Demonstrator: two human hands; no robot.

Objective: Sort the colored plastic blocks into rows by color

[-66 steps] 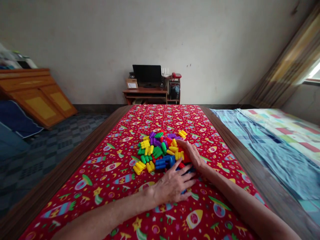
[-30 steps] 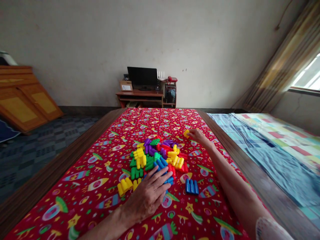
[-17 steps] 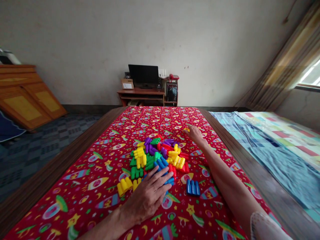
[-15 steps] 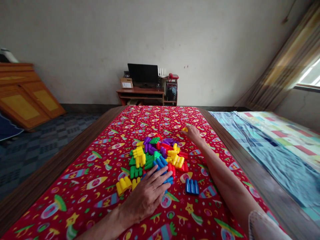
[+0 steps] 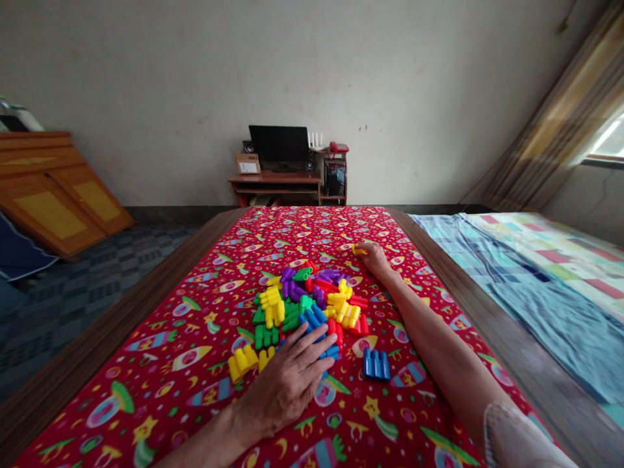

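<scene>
A heap of plastic toy building blocks in several colours lies on the red patterned cloth (image 5: 195, 390). My left hand (image 5: 292, 377) rests palm down over its near side, fingers stretched out across the blue blocks (image 5: 314, 317). Farther off, to the right of the heap, my right hand (image 5: 375, 259) pinches a yellow block (image 5: 359, 249) just above or on the cloth; the contact is too small to tell. Purple blocks (image 5: 294, 290) and green blocks (image 5: 266, 336) lie in the heap. One blue block (image 5: 376, 364) sits apart, right of my left hand.
The cloth covers a long table with a dark wooden edge (image 5: 205, 244). Beyond it stands a desk (image 5: 275, 177) with a monitor (image 5: 279, 144). A bed with a checked cover (image 5: 550, 253) is at the right, a wooden cabinet (image 5: 53, 195) at the left.
My right hand has shifted slightly left with the yellow block, which shows a little more now. My left hand stays on the heap.
</scene>
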